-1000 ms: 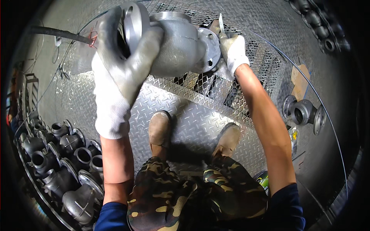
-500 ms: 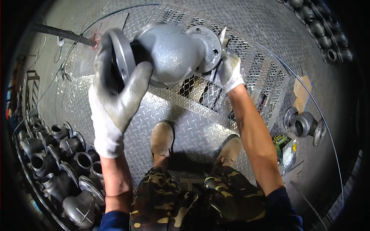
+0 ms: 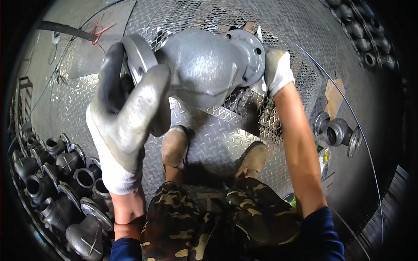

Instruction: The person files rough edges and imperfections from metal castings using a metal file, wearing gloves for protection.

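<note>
Since the earlier frame the valve body (image 3: 204, 65) has come closer to the head camera and looms larger. I see my left hand (image 3: 126, 117) clasped around its left flange (image 3: 139, 58) and my right hand (image 3: 278, 69) gripping the right flange (image 3: 250, 54), the casting held in the air above the grating (image 3: 278, 26). More castings (image 3: 56, 174) sit at lower left; one valve (image 3: 337, 132) lies at right. It is lifted but not set down anywhere.

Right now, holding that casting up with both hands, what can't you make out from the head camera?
- Left flange face of the grey valve casting: covered by the gloved left hand.
- Right hand fingers: behind the right flange, grip unclear.
- Casting's underside: turned away from the camera.
- Floor grating beneath: blocked by the casting.
- Stacked castings at lower left: cut off by the dark fisheye rim.
</note>
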Demonstrator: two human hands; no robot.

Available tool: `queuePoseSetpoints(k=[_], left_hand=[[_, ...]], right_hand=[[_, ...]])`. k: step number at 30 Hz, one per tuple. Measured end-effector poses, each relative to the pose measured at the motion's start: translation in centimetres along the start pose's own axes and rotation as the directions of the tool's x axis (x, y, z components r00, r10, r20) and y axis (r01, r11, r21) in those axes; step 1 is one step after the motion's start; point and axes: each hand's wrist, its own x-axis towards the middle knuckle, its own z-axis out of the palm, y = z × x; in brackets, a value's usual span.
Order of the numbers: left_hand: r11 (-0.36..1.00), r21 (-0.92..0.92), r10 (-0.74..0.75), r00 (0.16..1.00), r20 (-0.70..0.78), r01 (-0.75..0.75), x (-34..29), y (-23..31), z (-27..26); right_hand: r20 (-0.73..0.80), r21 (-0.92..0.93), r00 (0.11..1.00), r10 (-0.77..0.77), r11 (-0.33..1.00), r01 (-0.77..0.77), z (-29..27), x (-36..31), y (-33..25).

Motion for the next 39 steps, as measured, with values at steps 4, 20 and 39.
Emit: queuePoseSetpoints(k=[4, 20, 39], left_hand=[[0.672, 0.406, 0.561, 0.784, 0.265, -0.619, 2.3, -0.6, 0.0], [0.994, -0.104, -0.037, 0.993, -0.108, 0.025, 1.6, -2.7, -0.7], [0.945, -0.015, 0.325, 0.944, -0.050, -0.326, 3.8, -1.0, 6.2]], right_hand=[[0.197, 0.294, 0.975, 0.107, 0.942, -0.163, 3.5, 3.7, 2.9], [-0.219, 0.273, 0.976, -0.014, 0.959, 0.075, 1.8, -0.7, -1.5], [0.021, 0.700, 0.872, 0.490, 0.615, -0.363, 1.0, 1.4, 3.9]])
